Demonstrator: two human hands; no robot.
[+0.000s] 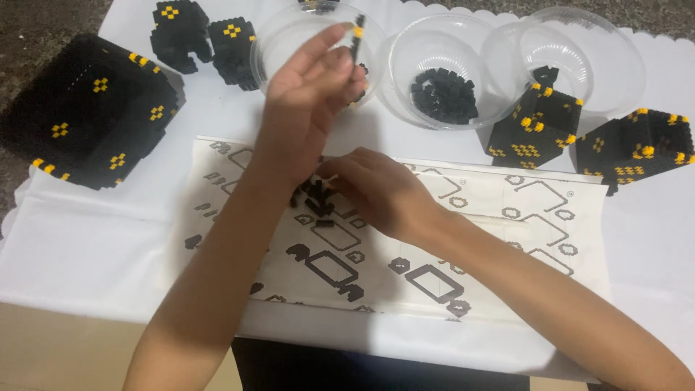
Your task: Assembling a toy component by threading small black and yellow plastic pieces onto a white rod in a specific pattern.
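Left hand (308, 90) pinches black-yellow brick strip (357, 38) above instruction sheet (507, 239) — right hand (376, 192) fingertips closed on small black pieces (316, 199) on sheet; keep strip aligned with printed outline.

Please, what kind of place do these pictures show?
Probably a hobby table at home, set up for building with small bricks. A printed instruction sheet lies on a white cloth, clear bowls hold loose black pieces, and finished black-and-yellow block models stand around.

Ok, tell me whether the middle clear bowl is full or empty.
Neither: the middle clear bowl holds a small heap of black blocks covering only part of its bottom, the rest bare.
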